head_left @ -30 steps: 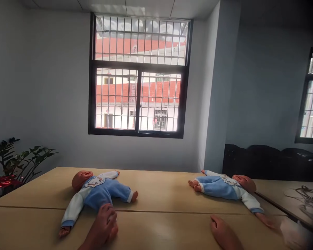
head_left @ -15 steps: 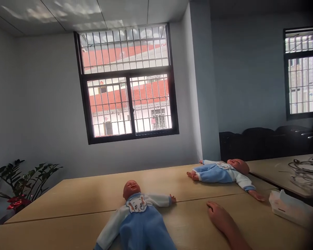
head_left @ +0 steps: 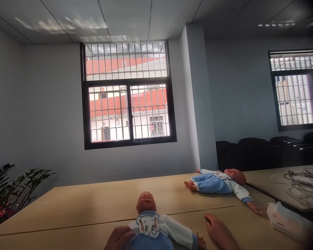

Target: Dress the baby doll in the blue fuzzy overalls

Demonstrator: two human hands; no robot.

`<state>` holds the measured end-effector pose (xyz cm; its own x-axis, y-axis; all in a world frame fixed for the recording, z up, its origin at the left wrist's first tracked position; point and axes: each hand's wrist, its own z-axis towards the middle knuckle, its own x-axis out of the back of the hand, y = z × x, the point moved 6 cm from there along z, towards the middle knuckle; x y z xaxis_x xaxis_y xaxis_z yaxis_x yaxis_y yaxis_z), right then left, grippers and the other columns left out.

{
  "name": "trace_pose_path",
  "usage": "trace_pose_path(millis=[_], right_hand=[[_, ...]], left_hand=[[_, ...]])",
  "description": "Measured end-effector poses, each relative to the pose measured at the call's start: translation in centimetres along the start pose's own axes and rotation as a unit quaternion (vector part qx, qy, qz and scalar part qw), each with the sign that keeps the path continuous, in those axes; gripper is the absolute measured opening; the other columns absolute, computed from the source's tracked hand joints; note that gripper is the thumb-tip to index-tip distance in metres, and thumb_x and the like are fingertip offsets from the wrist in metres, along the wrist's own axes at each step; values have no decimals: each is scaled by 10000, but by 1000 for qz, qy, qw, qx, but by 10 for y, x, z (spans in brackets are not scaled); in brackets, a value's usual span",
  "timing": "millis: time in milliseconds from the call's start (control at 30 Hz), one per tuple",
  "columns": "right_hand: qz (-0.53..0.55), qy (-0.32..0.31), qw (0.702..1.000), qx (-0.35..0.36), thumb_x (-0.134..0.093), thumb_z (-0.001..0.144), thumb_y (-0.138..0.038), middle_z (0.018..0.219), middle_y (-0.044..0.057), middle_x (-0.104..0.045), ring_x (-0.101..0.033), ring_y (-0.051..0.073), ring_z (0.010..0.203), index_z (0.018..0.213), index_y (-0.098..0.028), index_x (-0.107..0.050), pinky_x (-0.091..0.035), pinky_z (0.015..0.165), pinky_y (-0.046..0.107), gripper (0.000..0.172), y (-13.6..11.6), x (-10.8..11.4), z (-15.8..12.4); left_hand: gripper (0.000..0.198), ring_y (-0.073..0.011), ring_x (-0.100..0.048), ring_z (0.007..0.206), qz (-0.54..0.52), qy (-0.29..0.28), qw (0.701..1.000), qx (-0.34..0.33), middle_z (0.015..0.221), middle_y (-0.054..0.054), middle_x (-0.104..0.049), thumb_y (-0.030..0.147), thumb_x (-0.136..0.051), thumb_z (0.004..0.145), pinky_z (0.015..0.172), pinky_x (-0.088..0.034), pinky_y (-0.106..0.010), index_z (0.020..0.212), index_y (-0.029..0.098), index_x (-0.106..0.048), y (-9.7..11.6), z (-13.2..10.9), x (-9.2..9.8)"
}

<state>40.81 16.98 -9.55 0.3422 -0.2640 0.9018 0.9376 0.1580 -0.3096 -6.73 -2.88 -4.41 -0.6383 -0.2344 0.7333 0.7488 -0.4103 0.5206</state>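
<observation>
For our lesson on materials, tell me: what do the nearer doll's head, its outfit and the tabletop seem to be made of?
Doll's head: probably moulded plastic or vinyl, being smooth with a faint sheen. Outfit: matte, soft-looking fabric, since the sleeve folds gently; fibre unclear. Tabletop: wood or wood-look laminate, judging by its pale tan, softly shining surface.
</observation>
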Motion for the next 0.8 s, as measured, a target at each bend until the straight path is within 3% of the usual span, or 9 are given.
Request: trace_pose_path(millis=[100, 167, 267, 367, 433, 500, 633, 700, 800], right_hand=[[5, -1, 1000, -4, -423, 897, -173, 1434, 168, -655, -608, 275, 1363, 1279, -106, -752, -435, 1182, 363, 509, 0, 0, -2], [17, 1, 1000, -7, -424, 883, -186, 1421, 156, -668, -616, 278, 1351, 1255, -130, -763, -439, 1180, 376, 507, 3, 0, -3], [54, 19, 998, -16, -429, 859, -230, 1357, 124, -713, -654, 298, 1295, 1170, -211, -793, -482, 1146, 415, 479, 3, 8, -4], [112, 85, 990, 7, -390, 869, -270, 1300, 125, -737, -665, 315, 1262, 1139, -244, -783, -494, 1134, 453, 478, -28, 32, -9], [150, 136, 977, 66, -362, 901, -288, 1322, 154, -711, -634, 330, 1287, 1177, -214, -751, -450, 1169, 488, 482, -80, 50, -18], [190, 130, 963, 141, -341, 960, -313, 1276, 152, -717, -632, 331, 1257, 1159, -241, -732, -461, 1141, 503, 445, -152, 57, -32], [241, -90, 903, 345, -479, 953, -286, 1290, 75, -712, -649, 283, 1202, 1210, -289, -701, -510, 1057, 394, 340, -314, 31, -62], [243, -165, 889, 352, -503, 909, -196, 1261, 38, -729, -673, 257, 1156, 1214, -299, -685, -526, 994, 335, 369, -362, 14, -62], [199, -225, 895, 331, -480, 870, -94, 1209, 7, -753, -697, 225, 1088, 1151, -272, -704, -522, 913, 272, 401, -389, -7, -49]], left_hand=[[569, -331, -508, 1430, 2, 3, 997, 76, 1512, -114, -595, 439, -620, 918, 1239, -384, -458, 1452, 242, -617, -17, 37, 1], [568, -320, -536, 1407, -32, -59, 992, 104, 1501, -113, -613, 432, -579, 923, 1219, -395, -436, 1451, 226, -616, -28, 53, -15], [484, -306, -617, 1303, -86, -135, 983, 86, 1397, -78, -693, 441, -587, 908, 1145, -449, -399, 1354, 270, -668, -40, 62, -40], [420, -305, -643, 1222, -133, -104, 981, 92, 1297, -73, -728, 461, -599, 892, 1084, -473, -394, 1241, 245, -689, -56, 63, -49], [387, -292, -654, 1141, -165, -82, 976, 116, 1179, -73, -746, 503, -562, 913, 1033, -487, -389, 1119, 206, -698, -65, 64, -49], [390, -270, -653, 1061, -188, -80, 969, 135, 1077, -66, -742, 524, -542, 921, 982, -495, -380, 1031, 178, -686, -68, 65, -48], [378, -249, -637, 1039, -238, -94, 959, 121, 1069, -61, -722, 487, -637, 879, 973, -490, -378, 1070, 162, -672, -64, 70, -45], [432, -259, -622, 1114, -284, -88, 951, 87, 1139, -76, -711, 450, -692, 858, 1022, -474, -387, 1185, 170, -659, -61, 71, -43], [543, -250, -611, 1118, -316, -85, 941, 79, 1165, -81, -682, 356, -722, 835, 1020, -470, -386, 1334, 182, -598, -62, 66, -39]])
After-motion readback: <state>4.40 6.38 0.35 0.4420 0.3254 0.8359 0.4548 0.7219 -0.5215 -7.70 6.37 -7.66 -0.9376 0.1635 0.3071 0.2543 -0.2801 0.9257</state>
